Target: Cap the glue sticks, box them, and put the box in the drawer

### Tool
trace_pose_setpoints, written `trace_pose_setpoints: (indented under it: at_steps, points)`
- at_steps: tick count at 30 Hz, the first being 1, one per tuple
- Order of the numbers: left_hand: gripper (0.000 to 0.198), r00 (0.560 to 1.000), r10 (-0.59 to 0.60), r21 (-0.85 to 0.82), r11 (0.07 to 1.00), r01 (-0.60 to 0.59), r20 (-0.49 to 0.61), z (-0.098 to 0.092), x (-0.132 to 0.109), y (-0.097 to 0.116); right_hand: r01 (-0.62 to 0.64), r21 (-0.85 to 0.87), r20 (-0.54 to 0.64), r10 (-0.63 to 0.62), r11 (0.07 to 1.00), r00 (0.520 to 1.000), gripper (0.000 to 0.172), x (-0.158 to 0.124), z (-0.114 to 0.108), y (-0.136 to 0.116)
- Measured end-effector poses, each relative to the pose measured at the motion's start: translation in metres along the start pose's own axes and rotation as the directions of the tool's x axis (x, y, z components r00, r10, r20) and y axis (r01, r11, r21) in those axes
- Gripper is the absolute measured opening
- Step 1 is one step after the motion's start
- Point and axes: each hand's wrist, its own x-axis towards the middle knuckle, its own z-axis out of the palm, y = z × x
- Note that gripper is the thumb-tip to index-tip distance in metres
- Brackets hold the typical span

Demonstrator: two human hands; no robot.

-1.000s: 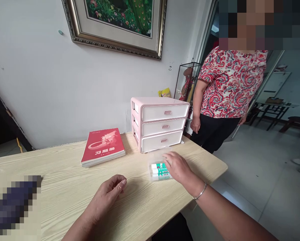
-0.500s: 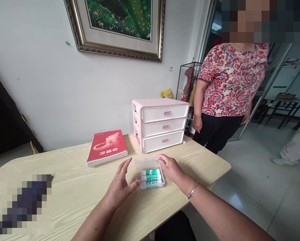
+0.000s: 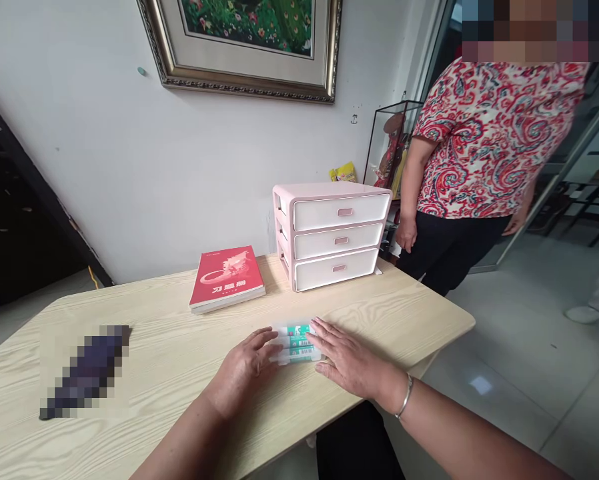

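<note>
A clear plastic box [image 3: 281, 358] lies on the table in front of me with its lid down. Several white-and-green glue sticks [image 3: 295, 342] show through it, side by side. My left hand [image 3: 247, 363] grips the box's left end, fingertips at the lid's edge and thumb along the side. From the other side, my right hand [image 3: 349, 357] clasps the right end, its fingers resting over the lid and its thumb by the near corner. Part of the box's right end is hidden under those fingers.
Behind the box stands a pink-and-white three-drawer organizer [image 3: 337, 240], drawers closed. A red book [image 3: 228, 277] lies left of it. A dark blurred-out object [image 3: 87, 373] is on the left of the table [image 3: 169, 373]. Another person [image 3: 479, 153] stands beyond the table's right end.
The box's raised lid has come down over the glue sticks. My left hand has closed in on the box, and my right has moved from the lid's edge onto its top. The view has shifted slightly.
</note>
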Motion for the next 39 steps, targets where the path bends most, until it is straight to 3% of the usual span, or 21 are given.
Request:
trace_pose_setpoints:
  at_steps: [3,7,11,18,22,27,33,37,39]
  points:
    - [0.031,1.0,0.004,-0.016,1.0,-0.004,0.016,-0.001,-0.001,0.0,-0.003,0.004,-0.033,0.003,1.0,0.999,0.058,0.001,0.005,0.002]
    - [0.04,0.972,-0.172,-0.267,0.941,0.21,0.16,-0.002,-0.001,-0.001,0.003,0.126,-0.084,0.008,0.992,0.996,0.053,0.004,0.009,0.006]
    - [0.029,0.947,-0.265,-0.452,0.833,0.319,0.181,0.003,0.0,-0.002,-0.036,0.32,-0.085,0.067,0.947,0.994,0.047,0.004,0.01,0.007]
    - [0.024,0.995,-0.094,-0.263,0.96,0.095,0.016,0.012,0.0,-0.002,-0.061,0.351,-0.135,0.115,0.935,0.984,0.051,0.002,0.011,0.005]
    - [0.023,0.991,-0.127,-0.306,0.943,0.131,0.032,0.011,0.001,-0.001,-0.064,0.375,-0.163,0.134,0.925,0.978,0.048,0.004,0.014,0.005]
    - [0.022,0.995,-0.095,-0.224,0.97,0.1,0.033,0.011,0.001,-0.001,-0.006,0.329,-0.297,0.109,0.944,0.949,0.042,0.009,0.029,0.003]
    - [0.02,0.995,-0.095,-0.185,0.978,0.094,0.004,0.014,0.002,0.0,0.022,0.253,-0.348,0.07,0.967,0.935,0.038,0.009,0.035,-0.003]
    - [0.026,0.99,-0.118,-0.048,0.991,0.122,0.071,0.007,0.023,0.009,-0.007,0.375,-0.295,0.126,0.927,0.947,0.043,0.008,0.025,-0.005]
    - [0.035,0.952,-0.201,0.007,0.979,0.205,0.233,0.003,0.039,0.012,-0.071,0.631,-0.27,0.304,0.773,0.913,0.039,0.013,0.02,0.003]
